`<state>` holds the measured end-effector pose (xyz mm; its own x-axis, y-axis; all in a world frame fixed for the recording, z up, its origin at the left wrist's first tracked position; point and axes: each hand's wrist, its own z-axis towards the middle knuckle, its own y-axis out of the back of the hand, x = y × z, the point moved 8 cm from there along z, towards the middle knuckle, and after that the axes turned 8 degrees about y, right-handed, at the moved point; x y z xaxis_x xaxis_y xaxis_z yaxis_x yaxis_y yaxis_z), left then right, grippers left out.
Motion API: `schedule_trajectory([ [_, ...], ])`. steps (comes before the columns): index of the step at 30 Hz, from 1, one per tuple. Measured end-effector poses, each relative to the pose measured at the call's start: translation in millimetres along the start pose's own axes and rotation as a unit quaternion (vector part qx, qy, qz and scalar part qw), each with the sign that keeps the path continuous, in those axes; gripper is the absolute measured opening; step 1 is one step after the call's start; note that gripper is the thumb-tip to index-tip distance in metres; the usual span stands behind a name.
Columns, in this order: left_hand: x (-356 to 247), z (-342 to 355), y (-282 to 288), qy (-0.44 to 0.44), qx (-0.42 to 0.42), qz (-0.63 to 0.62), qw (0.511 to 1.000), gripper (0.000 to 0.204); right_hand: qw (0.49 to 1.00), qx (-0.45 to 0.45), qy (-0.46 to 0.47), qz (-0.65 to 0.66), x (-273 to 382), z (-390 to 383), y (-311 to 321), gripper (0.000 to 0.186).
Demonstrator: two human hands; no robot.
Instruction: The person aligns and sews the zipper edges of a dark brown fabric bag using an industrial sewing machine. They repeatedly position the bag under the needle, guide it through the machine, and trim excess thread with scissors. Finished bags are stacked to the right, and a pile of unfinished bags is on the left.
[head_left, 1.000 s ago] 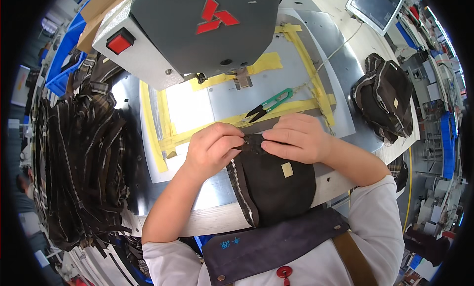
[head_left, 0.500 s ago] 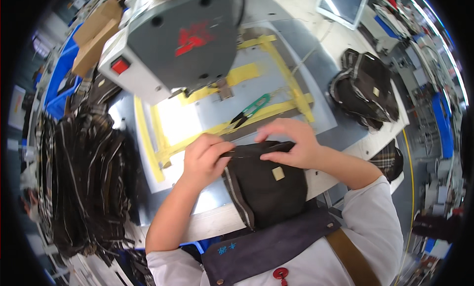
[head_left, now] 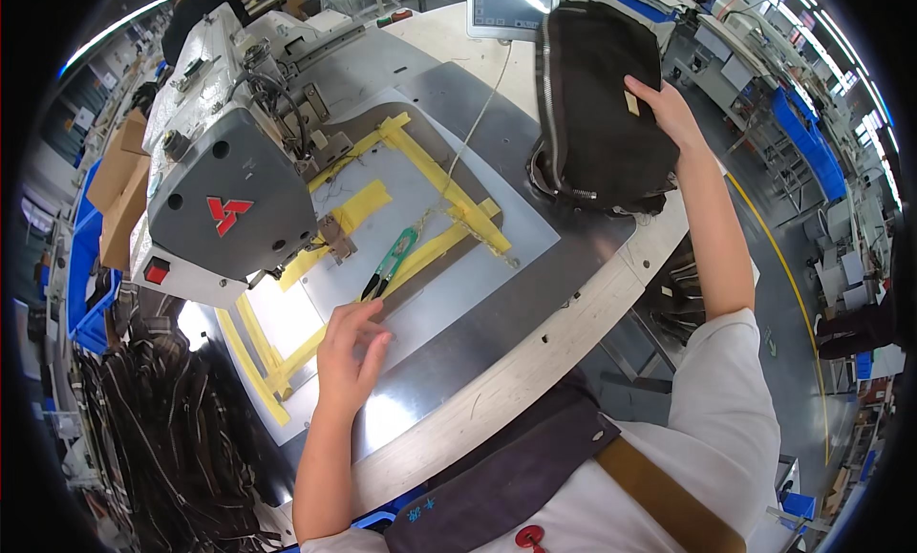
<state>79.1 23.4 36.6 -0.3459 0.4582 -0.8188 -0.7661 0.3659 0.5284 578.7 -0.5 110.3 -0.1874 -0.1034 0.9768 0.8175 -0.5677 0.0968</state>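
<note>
My right hand (head_left: 661,114) grips the edge of a dark brown zippered fabric bag (head_left: 602,99), its thumb beside a small pale label. A silver zipper runs down the bag's left side. The bag is at the far right, over other zippered pieces (head_left: 544,174) that it mostly hides. My left hand (head_left: 350,354) holds nothing, its fingers loosely curled and apart above the work plate. Just beyond its fingertips lie green-handled thread snips (head_left: 390,262) with dark blades, tied to a cord (head_left: 478,123).
A grey sewing machine head (head_left: 229,190) stands at left over a clear sheet edged with yellow tape (head_left: 430,161). Dark fabric pieces (head_left: 162,429) are heaped at left, near a cardboard box (head_left: 124,185) and blue bin (head_left: 86,295). A screen (head_left: 511,7) stands at the back; a person (head_left: 205,13) is beyond the machine.
My right hand has carried the bag from the table's front edge to the pile at far right. My left hand has let go of it. The view has turned to the right.
</note>
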Motion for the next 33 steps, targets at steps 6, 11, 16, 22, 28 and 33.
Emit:
schedule_trajectory([
  [6,1,5,-8,0.009,0.012,0.011,1.0,0.033,0.884,-0.015,0.023,-0.467,-68,47,81,0.044],
  [11,6,-4,1,0.032,0.011,0.039,0.999,0.032,0.841,0.064,0.303,-0.443,21,-35,-53,0.036],
  [16,-14,-8,4,-0.036,0.022,0.099,0.994,0.031,0.785,0.252,0.3,-0.479,1,-91,-104,0.027],
  [22,-69,-57,73,-0.096,-0.09,0.239,0.962,0.03,0.79,0.26,0.158,-0.533,27,-100,-128,0.024],
  [28,-116,-90,136,-0.092,-0.196,0.321,0.922,0.028,0.732,0.345,0.473,-0.349,50,-157,-265,0.025],
  [33,-160,-118,198,-0.09,-0.301,0.456,0.833,0.027,0.721,0.407,0.469,-0.307,0,-160,-312,0.028],
])
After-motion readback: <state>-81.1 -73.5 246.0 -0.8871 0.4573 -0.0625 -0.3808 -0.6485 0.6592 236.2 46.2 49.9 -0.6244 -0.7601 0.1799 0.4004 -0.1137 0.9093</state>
